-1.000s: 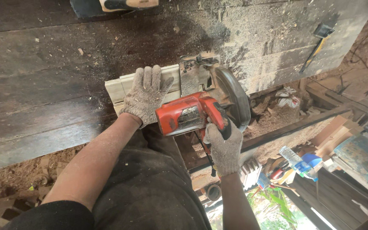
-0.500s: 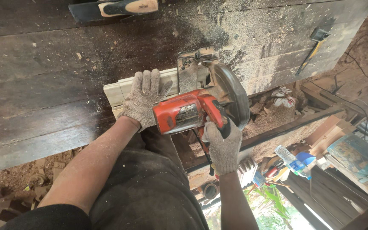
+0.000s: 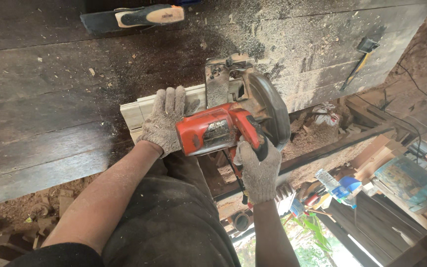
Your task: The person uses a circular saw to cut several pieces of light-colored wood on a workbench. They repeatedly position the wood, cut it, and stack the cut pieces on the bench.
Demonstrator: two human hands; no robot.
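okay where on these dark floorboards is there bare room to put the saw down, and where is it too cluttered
Free: the dark planks left of the left hand and the pale board, below the sandal. Also the sawdusty boards between the circular saw and the hammer. Crowded: lower right beyond the right hand, with bottles, boxes and scrap wood.

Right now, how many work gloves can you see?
2. One on the left hand, pressed flat on the pale board; one on the right hand, gripping the red circular saw handle.
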